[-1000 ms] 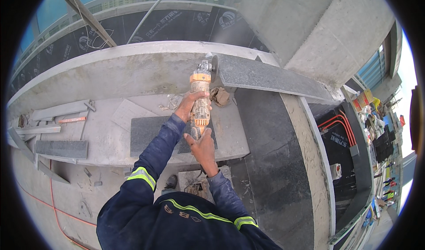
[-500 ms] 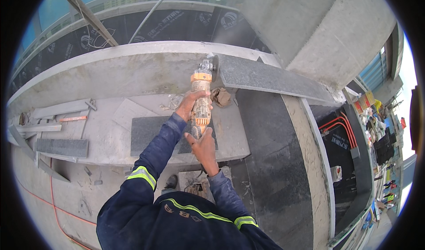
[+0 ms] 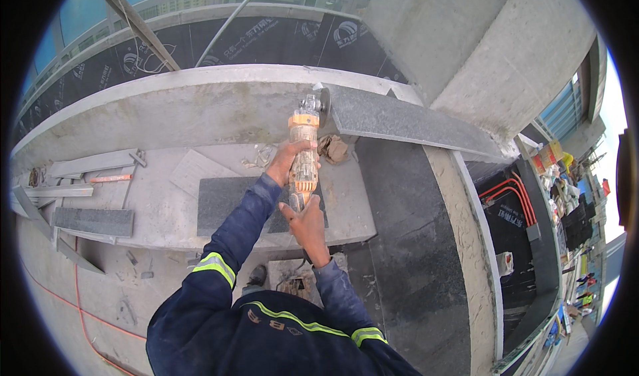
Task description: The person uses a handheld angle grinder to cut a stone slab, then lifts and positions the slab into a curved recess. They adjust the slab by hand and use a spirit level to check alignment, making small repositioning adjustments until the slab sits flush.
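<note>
Both my hands are wrapped round a dusty yellow angle grinder (image 3: 304, 163) pointing away from me. My left hand (image 3: 287, 158) is closed on the front of its body, behind the gear head. Around the rear end near the cord my right hand (image 3: 308, 226) is closed. The cutting disc (image 3: 325, 106) stands upright on the grinder's right side, at the left end of a long dark grey stone slab (image 3: 413, 120). I cannot tell whether disc and slab touch. This slab rests along the top of a low concrete wall (image 3: 219, 110).
Behind my forearms lies another dark stone slab (image 3: 219, 206) on a concrete ledge. A crumpled brown lump (image 3: 333, 149) sits beside the grinder. Stone strips (image 3: 93, 221) are at left, an orange cable (image 3: 83, 309) crosses the floor, and red pipes (image 3: 522, 193) stand at right.
The pale dust haze beyond the disc has thinned away. My hands and the grinder hold nearly the same place, and the slab has not visibly moved.
</note>
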Available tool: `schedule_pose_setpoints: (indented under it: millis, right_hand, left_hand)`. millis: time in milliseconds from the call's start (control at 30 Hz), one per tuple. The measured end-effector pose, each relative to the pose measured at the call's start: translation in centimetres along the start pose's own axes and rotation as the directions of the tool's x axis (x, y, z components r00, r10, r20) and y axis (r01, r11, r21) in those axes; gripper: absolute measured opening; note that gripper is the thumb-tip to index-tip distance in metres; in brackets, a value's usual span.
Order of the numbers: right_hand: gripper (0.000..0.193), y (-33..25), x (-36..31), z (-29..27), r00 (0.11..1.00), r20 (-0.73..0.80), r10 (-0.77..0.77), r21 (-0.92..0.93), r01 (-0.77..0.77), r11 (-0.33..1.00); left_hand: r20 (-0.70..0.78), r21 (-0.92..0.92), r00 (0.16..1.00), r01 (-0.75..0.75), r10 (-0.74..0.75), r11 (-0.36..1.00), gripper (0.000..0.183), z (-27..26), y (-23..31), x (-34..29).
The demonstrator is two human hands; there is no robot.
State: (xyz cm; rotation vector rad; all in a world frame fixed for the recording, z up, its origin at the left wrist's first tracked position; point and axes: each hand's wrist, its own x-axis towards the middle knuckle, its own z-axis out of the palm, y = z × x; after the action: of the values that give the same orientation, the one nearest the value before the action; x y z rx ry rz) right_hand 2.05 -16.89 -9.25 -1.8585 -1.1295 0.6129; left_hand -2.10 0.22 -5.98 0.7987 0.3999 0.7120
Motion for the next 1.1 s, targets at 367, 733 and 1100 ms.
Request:
schedule_pose_setpoints:
  millis: [367, 733, 1100]
  right_hand:
    - [0.062, 1.5, 0.3, 0.5, 0.992, -0.069, -0.107, -0.032, 0.105, 0.994]
    - [0.06, 1.7, 0.5, 0.3, 0.993, -0.079, -0.085, -0.04, 0.082, 0.996]
    - [0.058, 1.5, 0.8, -0.6, 0.994, -0.067, -0.087, -0.071, 0.082, 0.994]
  left_hand:
    - [-0.015, -0.037, 1.0, -0.016, 0.015, 0.999, 0.035, 0.1, 0.0, -0.3]
    - [-0.009, 0.015, 1.0, 0.005, -0.005, 1.0, 0.042, -0.2, -0.5, 0.4]
    - [-0.001, -0.057, 1.0, 0.003, -0.003, 0.998, 0.045, -0.2, -0.8, 0.8]
